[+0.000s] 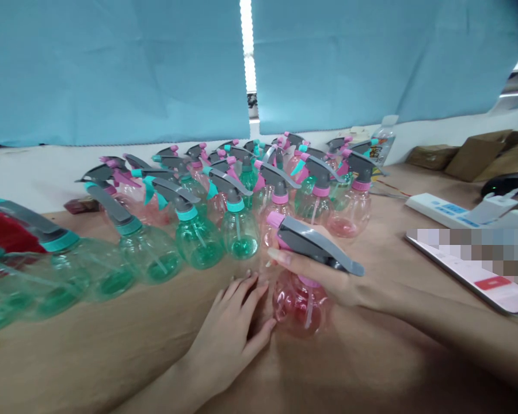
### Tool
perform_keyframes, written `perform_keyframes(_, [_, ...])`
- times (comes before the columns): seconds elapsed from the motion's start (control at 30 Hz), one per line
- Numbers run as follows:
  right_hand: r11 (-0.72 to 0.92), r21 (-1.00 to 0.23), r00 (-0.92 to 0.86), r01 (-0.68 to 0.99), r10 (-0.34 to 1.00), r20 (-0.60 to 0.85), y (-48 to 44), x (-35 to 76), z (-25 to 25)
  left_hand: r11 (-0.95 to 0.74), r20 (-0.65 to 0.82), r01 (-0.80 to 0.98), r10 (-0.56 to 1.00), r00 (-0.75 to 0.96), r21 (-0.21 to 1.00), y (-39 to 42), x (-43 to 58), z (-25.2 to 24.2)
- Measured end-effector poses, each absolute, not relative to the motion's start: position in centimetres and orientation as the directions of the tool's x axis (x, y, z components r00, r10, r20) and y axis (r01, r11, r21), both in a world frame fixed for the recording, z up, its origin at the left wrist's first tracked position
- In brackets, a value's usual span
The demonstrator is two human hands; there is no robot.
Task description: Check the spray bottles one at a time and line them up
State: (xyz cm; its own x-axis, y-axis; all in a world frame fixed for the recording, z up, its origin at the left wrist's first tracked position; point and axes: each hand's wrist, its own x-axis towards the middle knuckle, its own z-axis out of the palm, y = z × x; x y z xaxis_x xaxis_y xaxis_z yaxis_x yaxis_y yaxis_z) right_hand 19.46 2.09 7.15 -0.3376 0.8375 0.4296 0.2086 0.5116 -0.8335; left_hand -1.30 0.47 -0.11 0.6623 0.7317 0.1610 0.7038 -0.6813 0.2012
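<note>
Near the middle of the wooden table stands a pink spray bottle (300, 307) with a grey and pink spray head. My right hand (328, 276) is closed around its neck and trigger, fingers pointing left under the head. Flat on the table to its left lies my left hand (228, 328), fingers spread, the thumb close to or touching the bottle's side. Just beyond are more spray bottles, among them a green one (240, 236) and a clear pink one (349, 213). A row of green spray bottles (155, 253) runs to the left.
Many pink and green spray bottles crowd the back of the table below a blue curtain (155, 69). On the right are a phone (461, 270), a white power strip (440, 210), a cardboard box (475, 152) and a clear drink bottle (384, 141). Red material (8, 230) shows at far left.
</note>
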Motion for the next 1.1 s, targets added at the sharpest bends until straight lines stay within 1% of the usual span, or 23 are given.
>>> perform_keyframes(0.17, [0.469, -0.864, -0.326, 0.183, 0.858, 0.397, 2.1, 19.2, 7.2, -0.686, 0.162, 0.703, 0.727, 0.667, 0.185, 0.5, -1.3, -0.2])
perform_keyframes(0.33, [0.437, -0.898, -0.353, 0.050, 0.849, 0.394, 2.2, 18.9, 6.8, -0.683, 0.179, 0.703, 0.730, 0.659, 0.196, 0.5, -1.3, -0.4])
perform_keyframes(0.47, [0.372, -0.928, -0.382, 0.009, 0.859, 0.341, 2.1, 18.7, 7.2, -0.682, 0.177, 0.703, 0.731, 0.659, 0.203, 0.5, -1.3, -0.3])
perform_keyframes(0.57, [0.393, -0.919, -0.384, -0.029, 0.845, 0.373, 2.1, 18.6, 7.5, -0.682, 0.172, 0.700, 0.731, 0.660, 0.212, 0.5, -1.2, -0.2])
perform_keyframes(0.63, [0.393, -0.919, -0.395, -0.033, 0.840, 0.373, 2.1, 18.6, 7.6, -0.678, 0.165, 0.702, 0.735, 0.658, 0.217, 0.5, -1.2, -0.2])
perform_keyframes(0.77, [0.365, -0.931, -0.424, 0.006, 0.844, 0.328, 2.0, 18.7, 7.9, -0.673, 0.159, 0.706, 0.739, 0.655, 0.220, 0.5, -1.2, -0.2])
perform_keyframes(0.97, [0.368, -0.929, -0.439, -0.049, 0.827, 0.351, 2.3, 18.6, 7.8, -0.672, 0.157, 0.710, 0.740, 0.654, 0.211, 0.5, -1.2, -0.2])
perform_keyframes(1.1, [0.380, -0.924, -0.432, -0.036, 0.828, 0.357, 2.3, 18.7, 7.5, -0.676, 0.172, 0.708, 0.736, 0.654, 0.204, 0.5, -1.2, -0.2])
